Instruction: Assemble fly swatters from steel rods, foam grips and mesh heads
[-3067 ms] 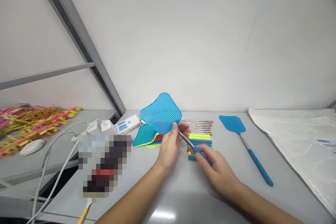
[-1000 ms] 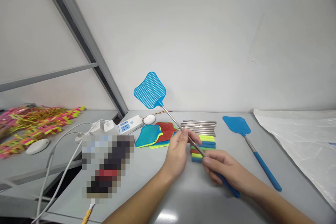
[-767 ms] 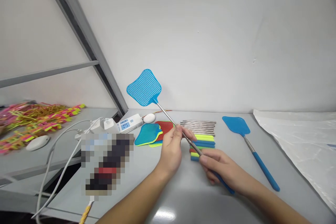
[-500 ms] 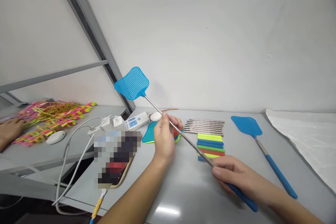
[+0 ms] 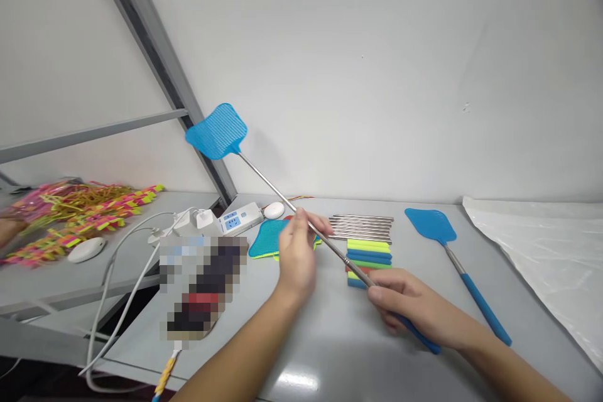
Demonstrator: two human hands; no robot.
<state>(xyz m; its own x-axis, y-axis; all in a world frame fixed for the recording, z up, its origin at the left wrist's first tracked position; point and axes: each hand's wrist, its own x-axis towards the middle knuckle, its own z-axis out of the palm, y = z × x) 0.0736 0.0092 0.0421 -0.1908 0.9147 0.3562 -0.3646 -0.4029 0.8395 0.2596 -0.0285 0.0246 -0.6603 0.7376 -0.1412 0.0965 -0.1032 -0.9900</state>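
Note:
A fly swatter (image 5: 219, 132) with a blue mesh head, a thin metal telescopic rod and a blue grip is held slantwise above the table, head up to the left. My left hand (image 5: 299, 251) is closed around the middle of its rod. My right hand (image 5: 409, 304) is wrapped round the lower end, where the rod meets the blue grip. Behind my left hand lie loose swatter heads (image 5: 266, 237) in teal, red and yellow, partly hidden. Beyond my right hand are a row of metal rods (image 5: 360, 226) and a stack of coloured grip sleeves (image 5: 370, 255).
Another blue fly swatter (image 5: 431, 224) lies at the right, beside a white sheet (image 5: 527, 251). A power strip (image 5: 240, 218), white cables (image 5: 127, 301) and a blurred-out phone (image 5: 202, 289) are at the left. A person's hand (image 5: 9, 229) is near colourful strings (image 5: 89, 207).
The swatter's head has risen and shifted left in view, with its rod extending farther past my left hand. My right hand has moved slightly left and up. The whole view has shifted a little.

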